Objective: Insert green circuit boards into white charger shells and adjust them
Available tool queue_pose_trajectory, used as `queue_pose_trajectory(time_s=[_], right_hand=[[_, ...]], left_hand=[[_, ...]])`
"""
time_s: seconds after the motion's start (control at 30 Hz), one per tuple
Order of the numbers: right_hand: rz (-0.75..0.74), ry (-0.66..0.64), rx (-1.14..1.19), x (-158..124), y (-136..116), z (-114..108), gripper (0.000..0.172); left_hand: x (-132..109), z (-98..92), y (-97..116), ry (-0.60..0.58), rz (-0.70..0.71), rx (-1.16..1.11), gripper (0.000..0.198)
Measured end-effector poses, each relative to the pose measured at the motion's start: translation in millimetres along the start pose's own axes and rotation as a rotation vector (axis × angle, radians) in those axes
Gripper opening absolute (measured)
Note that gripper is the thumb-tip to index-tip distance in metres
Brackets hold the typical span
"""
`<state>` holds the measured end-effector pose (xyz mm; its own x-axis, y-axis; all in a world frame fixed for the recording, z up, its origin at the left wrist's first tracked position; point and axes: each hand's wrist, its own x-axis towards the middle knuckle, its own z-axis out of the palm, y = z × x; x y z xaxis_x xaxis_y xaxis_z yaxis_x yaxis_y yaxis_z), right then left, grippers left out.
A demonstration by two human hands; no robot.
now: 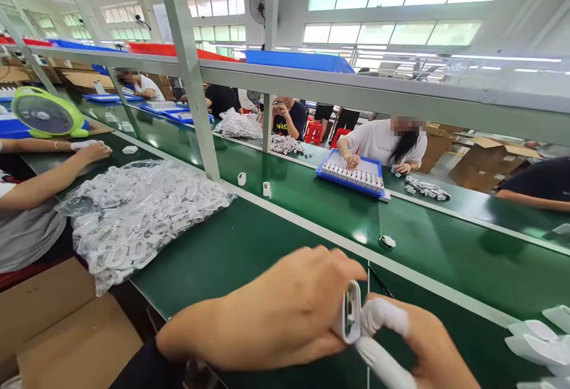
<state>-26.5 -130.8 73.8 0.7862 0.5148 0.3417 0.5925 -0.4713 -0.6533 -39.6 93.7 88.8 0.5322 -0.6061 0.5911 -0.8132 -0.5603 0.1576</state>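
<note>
The white casing (352,313) is raised in front of you over the green worktop (231,246), its open end facing you and a strip of green showing inside. Your left hand (303,303) has its grip closed around the casing from the left, fingers above and thumb below. Your right hand (401,341), with white covers on two digits, meets the casing's lower right side with its fingertips; I cannot tell whether that grip pinches it or only touches. Just behind your hands lies a thin black tool (380,281). To your right, a cluster of white casings (537,341) sits at the picture's edge. Past the white strip (307,225) lies a small part (387,242) with white and dark green on it. To your left, a clear plastic bag (146,217) bulges with white pieces, and a cardboard box (75,335) stands below it. Farther across, a co-worker's hand (351,161) rests over a blue tray (350,186) holding rows of white parts.
</note>
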Motion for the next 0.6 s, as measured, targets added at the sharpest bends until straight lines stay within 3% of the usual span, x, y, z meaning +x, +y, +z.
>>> queue_pose_trajectory(time_s=[0.07,0.1,0.27,0.43,0.6], right_hand=[[0.031,-0.09,0.047,11,2,6,0.034],[0.051,-0.096,0.064,14,5,7,0.035],[0.079,-0.24,0.162,19,13,-1,0.035],[0.245,-0.022,0.084,21,13,-7,0.022],[0.257,-0.137,0.04,29,21,2,0.017]], left_hand=[[11,20.0,1,-0.215,0.098,0.029,0.023],[15,27.9,1,-0.251,0.116,0.058,0.021],[21,41.1,-7,-0.195,0.1,-0.04,0.029],[21,39.7,-14,-0.078,0.028,-0.043,0.031],[23,46.5,-8,-0.166,0.057,0.016,0.036]])
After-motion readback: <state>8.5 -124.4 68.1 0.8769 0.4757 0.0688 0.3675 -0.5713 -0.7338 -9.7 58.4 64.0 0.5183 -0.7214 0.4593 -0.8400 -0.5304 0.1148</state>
